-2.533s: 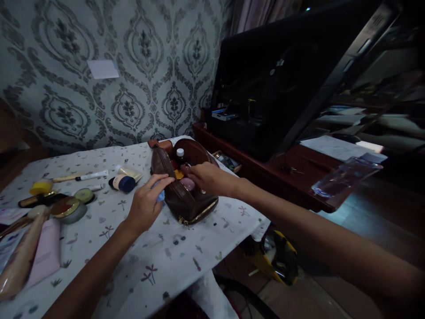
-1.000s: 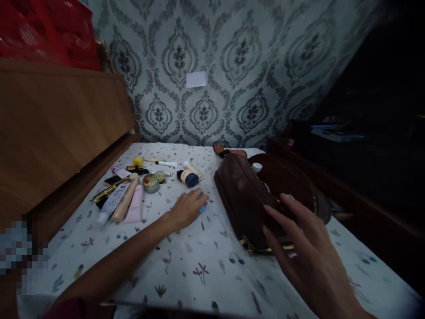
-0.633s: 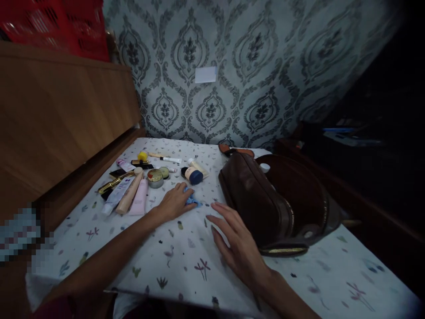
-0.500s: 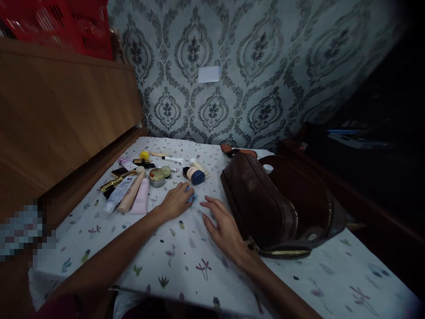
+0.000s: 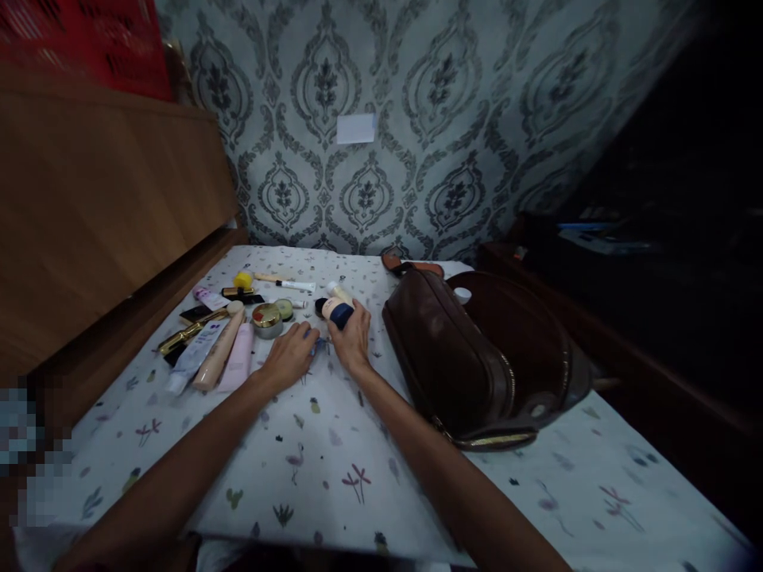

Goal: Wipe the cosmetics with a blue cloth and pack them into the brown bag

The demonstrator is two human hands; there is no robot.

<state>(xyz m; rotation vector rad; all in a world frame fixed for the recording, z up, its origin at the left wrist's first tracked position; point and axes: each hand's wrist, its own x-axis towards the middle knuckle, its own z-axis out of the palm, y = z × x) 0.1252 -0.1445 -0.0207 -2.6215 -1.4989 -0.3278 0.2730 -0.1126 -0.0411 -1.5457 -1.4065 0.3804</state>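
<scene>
Two bare hands close together over a table spread with a white cloth (image 5: pixel 334 477) printed with flamingos, cacti and pineapples. Thumb and fingers of the right hand (image 5: pixel 353 338) wrapped around the navy end of a small bottle (image 5: pixel 337 311), cream in the middle; too dim to tell whether raised off the cloth. Just behind it, a pale tube (image 5: pixel 338 291) lying down. Near it on the left, the left hand (image 5: pixel 289 356), palm down, fingers closed on a small blue item (image 5: pixel 319 345), mostly hidden. Beyond that hand, side by side, a gold-lidded jar (image 5: pixel 267 318) and a smaller greenish pot (image 5: pixel 284 307). Farther left, in a loose cluster, a pink tube (image 5: pixel 238 357), a beige tube (image 5: pixel 218 356) and a white tube (image 5: pixel 196 353) lying next to one another. To the right of the right hand, a large brown bag (image 5: pixel 438 349), open at the top, with a white cap (image 5: pixel 462 295) showing inside. At the back, damask-patterned wallpaper (image 5: pixel 387 71) bearing a white card (image 5: pixel 355 129); at far left, a wooden cabinet (image 5: pixel 107 175) topped by a red crate (image 5: pixel 113 48).
</scene>
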